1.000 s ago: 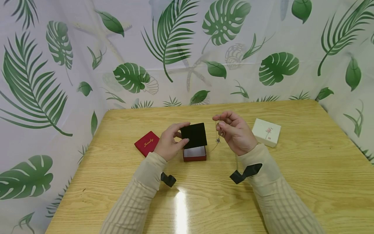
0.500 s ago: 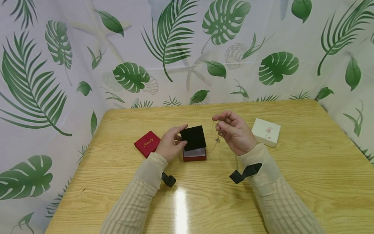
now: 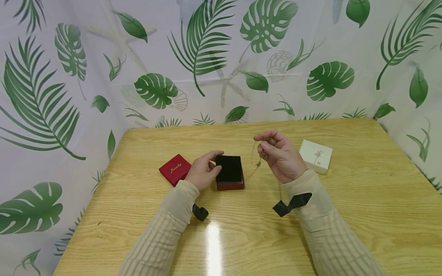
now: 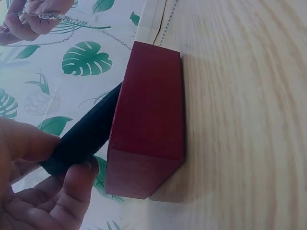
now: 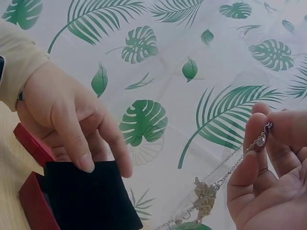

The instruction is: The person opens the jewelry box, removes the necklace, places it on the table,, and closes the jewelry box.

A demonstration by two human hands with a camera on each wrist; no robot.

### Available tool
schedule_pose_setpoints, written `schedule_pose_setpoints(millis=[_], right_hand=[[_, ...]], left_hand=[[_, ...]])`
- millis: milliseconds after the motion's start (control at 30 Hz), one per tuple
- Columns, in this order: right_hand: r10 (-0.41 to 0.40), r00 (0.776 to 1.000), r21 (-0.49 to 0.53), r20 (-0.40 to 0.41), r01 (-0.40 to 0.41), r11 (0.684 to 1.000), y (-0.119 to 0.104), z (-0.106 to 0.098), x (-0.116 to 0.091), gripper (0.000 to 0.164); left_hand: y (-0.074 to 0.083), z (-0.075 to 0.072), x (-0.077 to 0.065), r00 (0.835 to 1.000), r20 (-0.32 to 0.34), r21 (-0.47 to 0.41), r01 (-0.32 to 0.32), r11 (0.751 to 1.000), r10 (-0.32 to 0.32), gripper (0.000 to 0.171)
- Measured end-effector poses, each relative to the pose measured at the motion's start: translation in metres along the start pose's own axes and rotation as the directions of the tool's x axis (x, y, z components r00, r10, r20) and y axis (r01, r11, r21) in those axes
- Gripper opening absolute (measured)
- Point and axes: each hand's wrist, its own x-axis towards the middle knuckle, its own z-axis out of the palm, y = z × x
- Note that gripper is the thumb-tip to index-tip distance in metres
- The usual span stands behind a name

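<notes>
Head view puts my left hand [image 3: 203, 172] at the left edge of the red box base [image 3: 230, 186], fingers and thumb curled round the black velvet insert [image 3: 229, 168], which sits on top of the base. From the left wrist camera the insert [image 4: 84, 136] looks tilted against the base [image 4: 146, 127], not fully seated; I judge it could jam crooked or tip the base if I press down on one corner. My right hand [image 3: 281, 157] is raised just right of the base, fingertips [image 5: 268, 125] pinching a thin necklace chain [image 3: 253, 159] that hangs down toward the table [image 3: 345, 214]. The pendant [image 5: 205, 194] dangles near the base's right side, so I reckon the slack chain could tangle or snag under the insert's edge. Left of the base lies the red lid [image 3: 175, 168]; well to the right stands a white box [image 3: 315, 155].
</notes>
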Motion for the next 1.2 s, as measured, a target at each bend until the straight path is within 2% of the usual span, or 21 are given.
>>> schedule_pose_setpoints(millis=[367, 533, 667, 867, 1067, 1200], right_hand=[[-0.077, 0.997, 0.061, -0.005, 0.077, 0.995, -0.015, 0.006, -0.003, 0.018], [-0.130, 0.991, 0.137, 0.018, 0.126, 0.982, -0.023, 0.007, -0.004, 0.018], [-0.158, 0.987, 0.129, 0.018, 0.155, 0.980, -0.026, 0.007, -0.005, 0.019], [-0.167, 0.985, 0.173, 0.052, 0.156, 0.972, -0.026, 0.006, -0.004, 0.020], [-0.169, 0.984, 0.171, 0.054, 0.158, 0.973, -0.026, 0.008, -0.004, 0.019], [-0.151, 0.986, 0.169, 0.069, 0.137, 0.976, -0.024, 0.011, -0.003, 0.020]], left_hand=[[0.002, 0.000, 0.001, 0.997, 0.022, 0.015, 0.069, 0.998, -0.069, 0.045], [0.003, 0.000, 0.001, 0.998, 0.033, 0.066, 0.059, 0.996, -0.061, 0.047], [0.002, 0.001, 0.001, 0.999, 0.030, 0.130, 0.040, 0.991, -0.045, 0.047], [-0.001, 0.001, 0.002, 0.998, 0.022, 0.176, 0.052, 0.983, -0.057, 0.046], [-0.002, 0.002, 0.002, 0.998, 0.016, 0.188, 0.060, 0.980, -0.064, 0.049], [0.002, 0.002, 0.001, 0.998, -0.031, 0.203, 0.063, 0.977, -0.057, 0.047]])
